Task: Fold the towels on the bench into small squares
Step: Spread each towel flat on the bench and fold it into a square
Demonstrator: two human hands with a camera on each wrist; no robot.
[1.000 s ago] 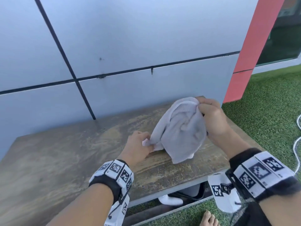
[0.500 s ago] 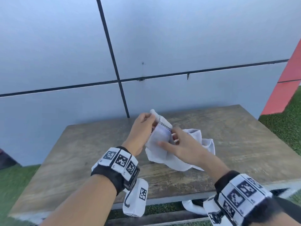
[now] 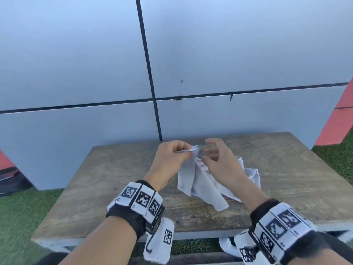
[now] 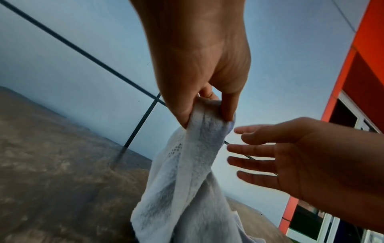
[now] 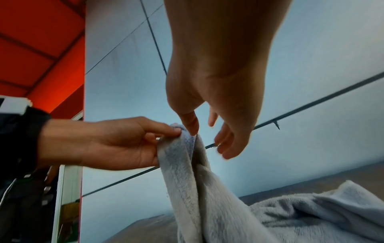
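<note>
Head view, from the left: the left hand [image 3: 172,155] pinches one corner of the pale towel [image 3: 200,185] between thumb and fingertips and lifts it clear of the wooden bench [image 3: 114,178], the cloth hanging down in a twisted rope while the rest lies bunched on the boards. Moving right, the right hand [image 3: 219,159] is released now, fingers spread and holding nothing, just beside that raised corner. Half a second ago it was on the cloth with the left; a second ago both gripped the towel bunched up at the bench's right end. So the towel has come to the middle and nothing is folded; I'd say the free hand is hunting a second corner to spread it flat.
</note>
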